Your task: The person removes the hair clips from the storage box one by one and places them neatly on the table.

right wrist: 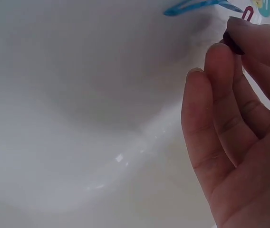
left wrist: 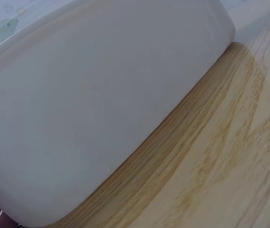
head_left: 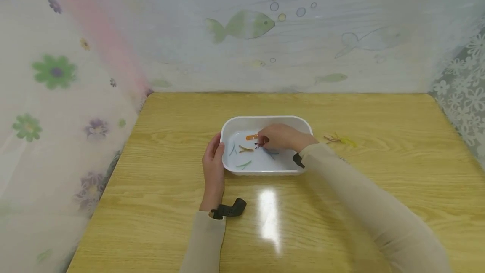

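Note:
A white plastic tray (head_left: 265, 172) stands on the table, with several small hair clips in it. My left hand (head_left: 213, 167) holds the tray's left end, the thumb by the rim. In the left wrist view the tray's outer wall (left wrist: 97, 95) fills most of the picture. Reaching over the right side, my right hand (head_left: 282, 136) pinches a dark red snap hair clip (right wrist: 248, 13) between thumb and fingertips. Around it in the tray lie an orange clip (head_left: 251, 137), a yellow-brown clip (head_left: 246, 149), a green clip (head_left: 243, 165) and a blue clip (right wrist: 192, 6).
On the wooden table (head_left: 159, 205), right of the tray, lie a reddish-brown clip (head_left: 332, 139) and a yellow clip (head_left: 348, 141). A fish-patterned curtain (head_left: 242, 58) hangs behind the table, and a flowered one (head_left: 57, 117) on the left.

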`<move>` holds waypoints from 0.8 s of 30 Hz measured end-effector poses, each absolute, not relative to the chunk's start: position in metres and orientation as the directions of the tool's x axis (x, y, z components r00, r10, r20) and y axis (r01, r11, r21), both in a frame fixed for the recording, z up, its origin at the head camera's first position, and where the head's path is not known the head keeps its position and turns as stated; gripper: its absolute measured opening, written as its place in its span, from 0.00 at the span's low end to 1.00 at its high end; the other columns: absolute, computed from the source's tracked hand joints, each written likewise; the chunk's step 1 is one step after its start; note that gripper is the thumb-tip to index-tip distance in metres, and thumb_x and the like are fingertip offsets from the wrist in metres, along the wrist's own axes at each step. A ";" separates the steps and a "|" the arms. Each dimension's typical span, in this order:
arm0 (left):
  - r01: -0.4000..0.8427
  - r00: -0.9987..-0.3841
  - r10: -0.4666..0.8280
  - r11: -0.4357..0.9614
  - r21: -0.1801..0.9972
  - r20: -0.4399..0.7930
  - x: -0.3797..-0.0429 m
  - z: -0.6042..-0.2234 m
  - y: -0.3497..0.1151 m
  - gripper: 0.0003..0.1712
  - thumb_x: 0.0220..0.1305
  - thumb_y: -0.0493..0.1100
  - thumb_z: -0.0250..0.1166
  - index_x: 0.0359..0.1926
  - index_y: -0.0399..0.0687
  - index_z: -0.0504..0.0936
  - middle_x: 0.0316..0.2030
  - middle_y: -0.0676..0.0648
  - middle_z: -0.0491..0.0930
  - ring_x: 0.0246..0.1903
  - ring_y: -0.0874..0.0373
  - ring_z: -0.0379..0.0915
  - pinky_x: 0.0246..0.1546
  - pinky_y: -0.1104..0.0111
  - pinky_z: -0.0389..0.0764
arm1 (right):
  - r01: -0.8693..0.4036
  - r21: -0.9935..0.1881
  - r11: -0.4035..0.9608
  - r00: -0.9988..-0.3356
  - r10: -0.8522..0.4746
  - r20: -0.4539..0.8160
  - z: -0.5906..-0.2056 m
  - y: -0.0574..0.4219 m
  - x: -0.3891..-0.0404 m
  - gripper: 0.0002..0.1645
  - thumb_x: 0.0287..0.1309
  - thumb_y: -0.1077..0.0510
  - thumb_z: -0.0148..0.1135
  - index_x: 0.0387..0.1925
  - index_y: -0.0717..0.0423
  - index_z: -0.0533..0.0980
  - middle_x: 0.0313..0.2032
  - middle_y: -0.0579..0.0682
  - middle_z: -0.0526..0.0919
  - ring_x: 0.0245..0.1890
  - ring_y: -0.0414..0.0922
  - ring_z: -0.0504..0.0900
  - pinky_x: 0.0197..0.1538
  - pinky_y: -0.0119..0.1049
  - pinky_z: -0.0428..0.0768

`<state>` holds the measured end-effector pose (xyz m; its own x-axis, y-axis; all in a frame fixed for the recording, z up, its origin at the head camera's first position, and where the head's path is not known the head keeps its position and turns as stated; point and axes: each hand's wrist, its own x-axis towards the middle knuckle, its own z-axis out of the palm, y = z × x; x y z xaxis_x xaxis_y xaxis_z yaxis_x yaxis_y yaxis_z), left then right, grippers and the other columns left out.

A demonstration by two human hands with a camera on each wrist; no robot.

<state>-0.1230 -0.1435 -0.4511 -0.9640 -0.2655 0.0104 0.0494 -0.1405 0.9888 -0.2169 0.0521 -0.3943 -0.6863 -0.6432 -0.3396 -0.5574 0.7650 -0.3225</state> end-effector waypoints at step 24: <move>0.047 -0.965 -0.260 -0.101 0.994 0.019 -0.114 -0.431 -0.139 0.21 0.67 0.43 0.48 0.60 0.46 0.67 0.57 0.50 0.68 0.57 0.58 0.62 0.56 0.65 0.65 | -0.543 -0.402 0.737 -0.722 -0.654 -0.224 -0.358 0.074 -0.209 0.08 0.54 0.56 0.58 0.37 0.50 0.78 0.26 0.43 0.72 0.28 0.41 0.69 0.33 0.34 0.68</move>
<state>-0.1140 -0.1394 -0.4306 -0.9654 -0.2602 0.0188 0.0467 -0.1012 0.9938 -0.2090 0.0736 -0.3575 -0.7224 -0.6542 -0.2239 -0.5429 0.7371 -0.4024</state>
